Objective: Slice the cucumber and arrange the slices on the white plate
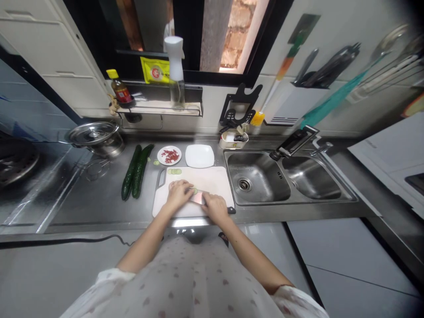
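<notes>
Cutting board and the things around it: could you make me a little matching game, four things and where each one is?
Things:
1. dark green cucumbers
2. red pieces
3. knife
4. yellow packet

Places:
A. in the right hand
B. beside the spray bottle
C. left of the cutting board
D. on the round plate

Pairs: 1-C, 2-D, 3-A, 4-B

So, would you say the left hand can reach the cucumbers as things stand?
Probably yes: nothing stands between the left hand and the cucumbers, though it seems busy beside the knife.
</notes>
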The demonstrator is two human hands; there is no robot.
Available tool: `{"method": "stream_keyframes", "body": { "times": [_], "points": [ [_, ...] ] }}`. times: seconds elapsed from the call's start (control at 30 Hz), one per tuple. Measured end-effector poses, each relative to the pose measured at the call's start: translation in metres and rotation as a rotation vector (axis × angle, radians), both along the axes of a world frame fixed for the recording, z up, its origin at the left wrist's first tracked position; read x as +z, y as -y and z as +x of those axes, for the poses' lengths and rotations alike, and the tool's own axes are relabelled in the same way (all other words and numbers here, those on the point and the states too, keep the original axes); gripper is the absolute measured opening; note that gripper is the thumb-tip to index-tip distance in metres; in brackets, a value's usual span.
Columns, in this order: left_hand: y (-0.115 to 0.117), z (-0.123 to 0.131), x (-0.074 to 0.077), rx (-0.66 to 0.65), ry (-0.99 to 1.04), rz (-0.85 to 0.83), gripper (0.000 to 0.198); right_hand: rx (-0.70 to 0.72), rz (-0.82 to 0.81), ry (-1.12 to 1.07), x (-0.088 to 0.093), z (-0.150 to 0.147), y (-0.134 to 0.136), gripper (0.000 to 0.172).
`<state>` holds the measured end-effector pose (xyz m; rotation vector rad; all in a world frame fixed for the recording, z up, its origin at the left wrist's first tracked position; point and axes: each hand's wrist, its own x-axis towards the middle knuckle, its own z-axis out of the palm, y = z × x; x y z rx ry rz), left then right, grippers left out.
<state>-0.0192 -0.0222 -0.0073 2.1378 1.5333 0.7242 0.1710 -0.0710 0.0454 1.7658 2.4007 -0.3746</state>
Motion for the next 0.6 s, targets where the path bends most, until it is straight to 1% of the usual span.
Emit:
{"method": "stream_keyframes", "body": {
  "times": [0.1, 0.2, 0.4, 0.5, 0.6],
  "points": [
    [-0.001, 0.003, -0.003, -0.006, -0.005, -0.012, 0.023, 0.008, 0.009, 0.005, 0.000, 0.000, 0.000, 0.035],
    [-0.002, 0.005, -0.003, -0.008, 0.003, -0.030, 0.021, 0.008, 0.002, 0.008, -0.001, 0.001, 0.001, 0.034],
    [0.000, 0.011, 0.012, -0.025, 0.054, -0.041, 0.010, 0.009, 0.008, -0.004, -0.002, 0.004, 0.001, 0.035],
    [0.000, 0.013, 0.018, 0.035, 0.099, -0.031, 0.008, -0.017, 0.026, -0.004, -0.004, 0.008, 0.002, 0.035],
    [-0.004, 0.010, 0.016, 0.167, 0.186, -0.036, 0.013, -0.052, 0.032, 0.004, -0.006, 0.014, 0.002, 0.034]
  ]
}}
